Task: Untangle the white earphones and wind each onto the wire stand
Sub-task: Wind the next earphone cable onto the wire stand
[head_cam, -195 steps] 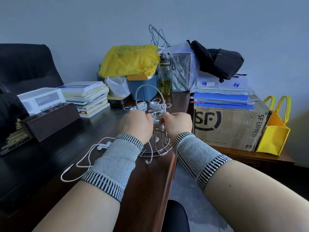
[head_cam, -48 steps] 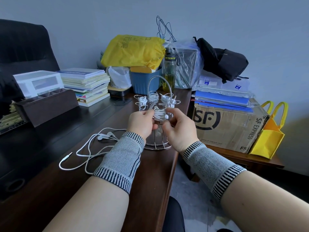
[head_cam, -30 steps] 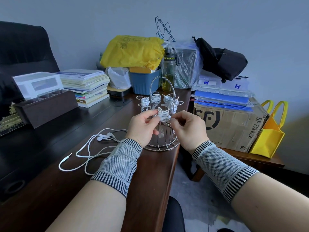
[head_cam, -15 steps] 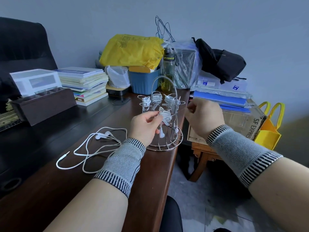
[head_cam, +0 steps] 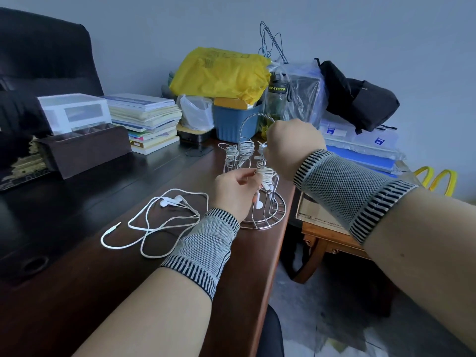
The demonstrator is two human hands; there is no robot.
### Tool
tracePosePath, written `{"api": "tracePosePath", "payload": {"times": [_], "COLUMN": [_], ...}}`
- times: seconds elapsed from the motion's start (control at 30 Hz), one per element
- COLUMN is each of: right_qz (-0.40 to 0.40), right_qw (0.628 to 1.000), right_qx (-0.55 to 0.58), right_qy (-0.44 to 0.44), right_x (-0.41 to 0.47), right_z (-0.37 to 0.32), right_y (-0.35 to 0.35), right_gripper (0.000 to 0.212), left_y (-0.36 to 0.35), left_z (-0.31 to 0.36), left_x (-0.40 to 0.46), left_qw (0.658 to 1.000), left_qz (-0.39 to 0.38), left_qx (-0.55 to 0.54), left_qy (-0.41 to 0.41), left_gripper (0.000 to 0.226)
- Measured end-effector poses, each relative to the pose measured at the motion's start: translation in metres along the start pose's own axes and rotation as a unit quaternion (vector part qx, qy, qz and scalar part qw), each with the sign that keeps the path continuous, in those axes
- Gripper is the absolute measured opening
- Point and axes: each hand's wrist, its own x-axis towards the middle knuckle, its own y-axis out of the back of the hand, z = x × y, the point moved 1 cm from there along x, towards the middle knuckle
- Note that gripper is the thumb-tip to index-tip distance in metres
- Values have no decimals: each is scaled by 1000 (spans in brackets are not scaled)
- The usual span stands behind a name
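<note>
The wire stand (head_cam: 268,217) sits at the desk's right edge, with white earphones wound on several of its arms (head_cam: 246,146). My left hand (head_cam: 233,193) pinches the wound earphone bundle (head_cam: 266,172) on the nearest arm, and two earbuds dangle below it. My right hand (head_cam: 293,146) is a raised fist over the right leg of the stand's arched handle; its fingers are hidden behind the back of the hand. One loose white earphone (head_cam: 159,220) lies spread on the desk to the left, with its plug at the front.
Behind the stand are a blue bin (head_cam: 237,122), a yellow bag (head_cam: 221,70) and a bottle (head_cam: 277,104). A book stack (head_cam: 144,119) and a brown box (head_cam: 85,148) are at the left. A cardboard box (head_cam: 319,217) sits on a low table to the right.
Both hands were winding cable on the nearest arm. My right hand swung off to the right, then came back over the stand's handle. My left hand stayed at the bundle.
</note>
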Motion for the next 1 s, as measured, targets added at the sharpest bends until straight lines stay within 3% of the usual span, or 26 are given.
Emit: {"api": "tracePosePath", "payload": {"times": [0.07, 0.2, 0.33, 0.43, 0.5, 0.6, 0.63, 0.67, 0.73, 0.9, 0.93, 1.0], "right_qz": [-24, -74, -91, -52, -7, 80, 94, 93, 73, 21, 16, 8], "right_qw": [999, 996, 995, 997, 998, 981, 951, 898, 757, 442, 405, 370], "right_qx": [19, 44, 24, 0, 13, 176, 281, 398, 591, 829, 850, 873], "right_qy": [-14, -7, 19, 59, 69, -30, -94, -163, -267, -341, -336, -318], "right_x": [5, 11, -2, -26, -41, -58, -60, -60, -61, -65, -65, -64], "right_z": [-9, -25, -32, -35, -30, -14, -9, -4, -1, -7, -8, -12], "right_y": [1, -3, -2, -5, -19, -48, -58, -68, -78, -72, -71, -73], "right_gripper": [30, 33, 21, 3, 17, 20, 17, 12, 12, 5, 7, 11], "left_y": [-2, -6, -3, -4, -4, -6, -6, -6, -6, -5, -6, -7], "left_z": [4, 2, -2, 3, 1, -5, -5, -7, -4, 6, 6, 5], "left_x": [-4, -6, -4, -4, -3, -4, -6, -7, -9, -14, -14, -13], "left_qw": [1000, 999, 996, 998, 1000, 999, 1000, 999, 998, 995, 995, 995], "left_qz": [-9, 1, 21, 6, 1, -24, -28, -34, -37, -1, 8, 20], "left_qx": [3, 51, 82, 68, 18, -32, -5, 26, 43, 76, 74, 66], "left_qy": [-2, -7, 4, 18, 17, 16, -4, -24, -39, -67, -69, -67], "left_gripper": [8, 40, 36, 37, 37, 31, 37, 40, 38, 28, 28, 26]}}
